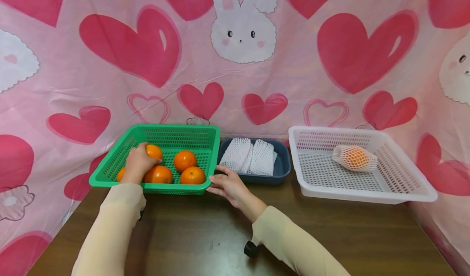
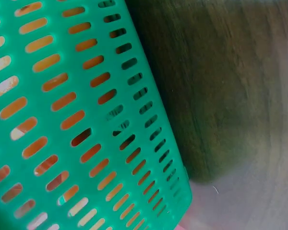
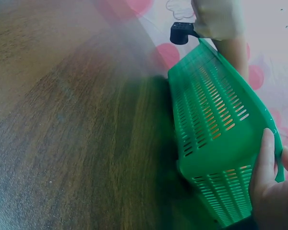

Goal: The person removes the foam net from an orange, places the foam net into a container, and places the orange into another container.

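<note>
The green basket (image 1: pixel 191 191) holds several oranges (image 1: pixel 185 161) at the left of the table. My left hand (image 1: pixel 138 162) reaches over its front rim, with fingers and thumb around an orange (image 1: pixel 154 150) near the back; part of that fruit is hidden by the hand. At the basket's front right corner, my right hand (image 1: pixel 231 187) grips the rim, one finger along the outer wall and the thumb over the edge in the right wrist view. In the left wrist view, the slotted basket wall (image 2: pixel 93 129) hides the hand's work, orange showing through the slots.
White foam net sleeves (image 1: pixel 236 155) lie in a dark blue tray (image 1: pixel 284 162) right of the green basket. Farther right, a white basket (image 1: pixel 304 170) contains an orange in a net (image 1: pixel 355 158). A heart-print cloth (image 1: pixel 238 84) hangs behind the brown table (image 1: pixel 191 235).
</note>
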`<state>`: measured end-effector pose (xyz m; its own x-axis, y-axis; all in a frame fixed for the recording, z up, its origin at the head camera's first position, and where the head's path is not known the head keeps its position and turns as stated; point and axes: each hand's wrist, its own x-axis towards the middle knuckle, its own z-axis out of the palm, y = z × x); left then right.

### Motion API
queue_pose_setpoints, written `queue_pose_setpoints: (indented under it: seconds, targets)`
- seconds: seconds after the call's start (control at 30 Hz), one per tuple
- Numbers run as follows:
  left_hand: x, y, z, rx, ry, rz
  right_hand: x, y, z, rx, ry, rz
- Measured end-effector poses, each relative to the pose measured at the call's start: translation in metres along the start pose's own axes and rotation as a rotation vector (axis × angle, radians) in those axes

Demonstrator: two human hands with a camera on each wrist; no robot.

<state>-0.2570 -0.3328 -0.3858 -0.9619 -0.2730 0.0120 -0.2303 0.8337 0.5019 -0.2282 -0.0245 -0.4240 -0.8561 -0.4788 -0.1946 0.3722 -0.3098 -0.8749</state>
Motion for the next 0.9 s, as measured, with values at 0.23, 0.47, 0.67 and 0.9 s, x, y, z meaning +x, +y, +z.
queue_pose_setpoints:
  seconds: [0.23, 0.47, 0.67, 0.9]
  targets:
    - [0.0021, -0.0001, 0.0049, 0.036, -0.054, -0.018, -0.0005, 0.0018, 0.0015, 0.003, 0.0, 0.004]
    - [0.0005, -0.0001, 0.0082, 0.073, -0.052, -0.044, -0.0004, 0.0033, 0.0037, 0.001, -0.001, 0.017]
    - [0.0022, 0.0009, 0.0093, 0.049, -0.059, -0.049, 0.0002, 0.0032, 0.0015, 0.007, -0.006, 0.013]
    - [0.0045, 0.0071, 0.0099, 0.018, -0.079, -0.028, 0.0015, 0.0016, -0.0026, 0.012, -0.006, 0.007]
